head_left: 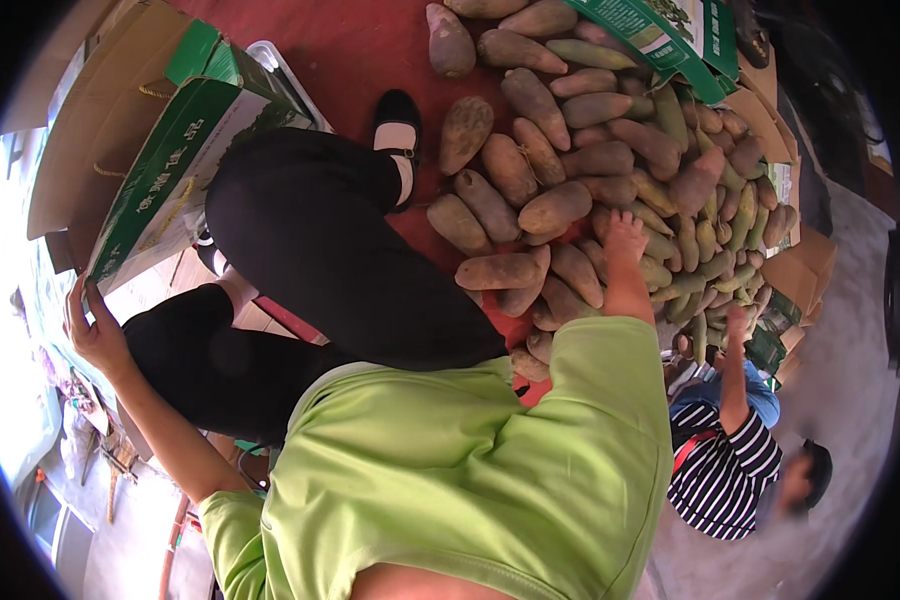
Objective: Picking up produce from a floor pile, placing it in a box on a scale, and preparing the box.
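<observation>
A person in a lime-green shirt bends over a heap of long, brown, dirt-dusted sweet potatoes (570, 180) piled on the red floor (350, 50). The right hand (625, 235) rests open, fingers spread, on the heap's near edge. The left hand (92, 325) grips the lower edge of a green-and-white cardboard box (185, 170) at the floor's left edge. The tubers look firm and fairly heavy; each is best grasped around its thick middle.
</observation>
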Tool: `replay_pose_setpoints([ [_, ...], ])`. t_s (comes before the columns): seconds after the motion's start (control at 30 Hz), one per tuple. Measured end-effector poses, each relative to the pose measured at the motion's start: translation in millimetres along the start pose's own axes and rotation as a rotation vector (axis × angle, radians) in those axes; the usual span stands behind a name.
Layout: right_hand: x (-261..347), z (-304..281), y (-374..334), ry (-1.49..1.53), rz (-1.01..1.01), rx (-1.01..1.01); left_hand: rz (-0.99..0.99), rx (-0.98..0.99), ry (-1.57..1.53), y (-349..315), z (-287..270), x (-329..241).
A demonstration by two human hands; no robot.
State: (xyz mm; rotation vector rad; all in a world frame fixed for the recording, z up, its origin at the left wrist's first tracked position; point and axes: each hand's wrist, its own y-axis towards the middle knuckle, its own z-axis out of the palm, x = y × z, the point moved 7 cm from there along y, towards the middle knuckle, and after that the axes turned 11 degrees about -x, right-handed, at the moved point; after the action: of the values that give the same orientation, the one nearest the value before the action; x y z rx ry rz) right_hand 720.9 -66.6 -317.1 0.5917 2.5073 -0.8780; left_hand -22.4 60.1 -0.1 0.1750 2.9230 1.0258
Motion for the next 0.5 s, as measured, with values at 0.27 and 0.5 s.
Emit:
replay_pose_setpoints([
  [0.27, -12, 15, -1, -0.012, -0.054, -0.204, -0.044, 0.001, -0.074, 4, -2, -1],
  [0.5, -13, -29, 4, 0.016, -0.164, -0.376, -0.098, -0.017, -0.048, 9, -2, -11],
])
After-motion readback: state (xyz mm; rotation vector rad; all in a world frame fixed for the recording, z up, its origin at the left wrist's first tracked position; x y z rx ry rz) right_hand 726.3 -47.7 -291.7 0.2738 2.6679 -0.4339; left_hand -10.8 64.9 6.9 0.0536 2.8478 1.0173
